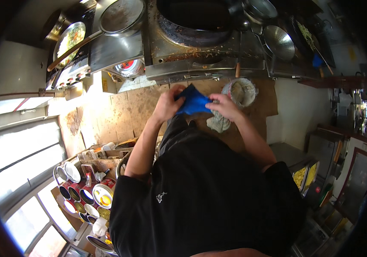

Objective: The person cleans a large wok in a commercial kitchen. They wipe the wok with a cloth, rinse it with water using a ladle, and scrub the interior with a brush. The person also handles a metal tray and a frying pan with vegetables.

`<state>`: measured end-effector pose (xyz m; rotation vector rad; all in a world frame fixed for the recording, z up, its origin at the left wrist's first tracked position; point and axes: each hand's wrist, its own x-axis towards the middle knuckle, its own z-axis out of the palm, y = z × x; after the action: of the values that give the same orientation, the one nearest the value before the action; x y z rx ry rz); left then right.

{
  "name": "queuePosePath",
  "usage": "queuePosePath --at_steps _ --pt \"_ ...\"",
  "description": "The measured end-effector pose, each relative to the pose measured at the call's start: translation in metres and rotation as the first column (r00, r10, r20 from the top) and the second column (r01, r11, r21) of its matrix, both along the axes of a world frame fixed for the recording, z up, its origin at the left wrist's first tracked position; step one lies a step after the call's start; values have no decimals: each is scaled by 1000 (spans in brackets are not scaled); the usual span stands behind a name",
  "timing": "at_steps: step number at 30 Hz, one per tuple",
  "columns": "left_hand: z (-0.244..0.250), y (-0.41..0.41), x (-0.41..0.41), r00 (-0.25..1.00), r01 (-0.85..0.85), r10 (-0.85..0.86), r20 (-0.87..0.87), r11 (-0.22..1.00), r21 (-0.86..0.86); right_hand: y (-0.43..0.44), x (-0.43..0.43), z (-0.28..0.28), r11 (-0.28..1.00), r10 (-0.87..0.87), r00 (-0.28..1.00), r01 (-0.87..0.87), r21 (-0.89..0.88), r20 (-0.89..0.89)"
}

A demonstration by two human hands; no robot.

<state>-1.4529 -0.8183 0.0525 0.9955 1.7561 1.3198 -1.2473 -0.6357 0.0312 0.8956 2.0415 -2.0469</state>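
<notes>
A blue cloth (194,101) is stretched between my two hands, its top corner dark. My left hand (167,104) pinches its left edge. The fingers and thumb of my right hand (225,105) grip the cloth's right edge. Just below my right hand is a bunched greyish-white rag (218,122); whether that hand also holds it, I cannot tell. Past my right hand stands a round tub (241,91) with pale, greyish stuff inside and plastic film around its rim.
Ahead runs a greasy steel range (183,59) with a large black wok (194,16). A ladle handle (238,69) overhangs its front edge. A perforated strainer (278,41) lies at right, a wooden-handled pan (122,16) at left. Stained cardboard (132,109) covers the floor. Several cans (87,194) stand left.
</notes>
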Motion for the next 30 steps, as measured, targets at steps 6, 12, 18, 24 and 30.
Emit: queuePosePath --at_steps 6,12,18,24,30 --pt "-17 159 -78 942 5 30 -333 994 106 111 -62 -12 910 -355 922 379 167 -156" --pt "-24 274 -131 896 -124 149 -419 989 86 218 -130 -29 838 -487 850 520 165 -202" --pt "-57 315 -141 475 -54 346 -809 929 366 248 -147 -53 820 -532 841 541 185 -100" --pt "-52 311 -98 489 100 -50 -871 995 -1 217 -114 -30 724 -681 727 686 64 -87" --pt "-60 332 -108 574 81 -150 -805 989 -127 198 -30 9 550 -763 637 729 -408 110"
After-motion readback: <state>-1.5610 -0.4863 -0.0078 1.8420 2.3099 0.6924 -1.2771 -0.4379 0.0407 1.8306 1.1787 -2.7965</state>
